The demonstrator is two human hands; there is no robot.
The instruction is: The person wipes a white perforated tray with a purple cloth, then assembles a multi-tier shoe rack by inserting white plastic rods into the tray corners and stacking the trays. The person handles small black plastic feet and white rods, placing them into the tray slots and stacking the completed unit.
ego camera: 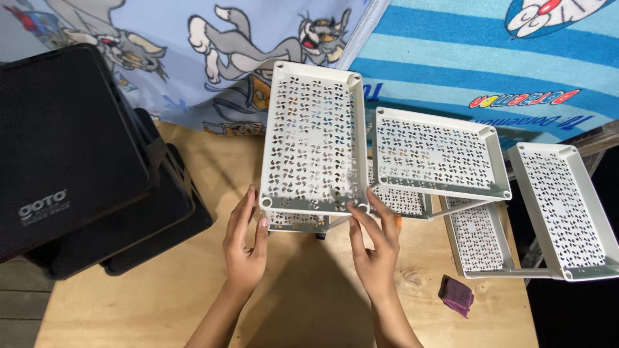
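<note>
— Two hands, both at the near short edge of that upright white perforated tray (314, 135). See how it lies?

— Long axis runs straight away from the person, out toward the cartoon cloth (193, 58). Left hand (245, 248) is spread open, fingertips against the tray's near left corner. Right hand (377, 248) is open too, fingers touching the near right corner.

— Which is nearer?

— About even; the tray sits just beyond both, centred between them, over the tabletop (303, 303).

— And further right?

— More white trays (438, 154) fanned out, and a small purple cloth (456, 295) lying well apart from the right hand.
</note>
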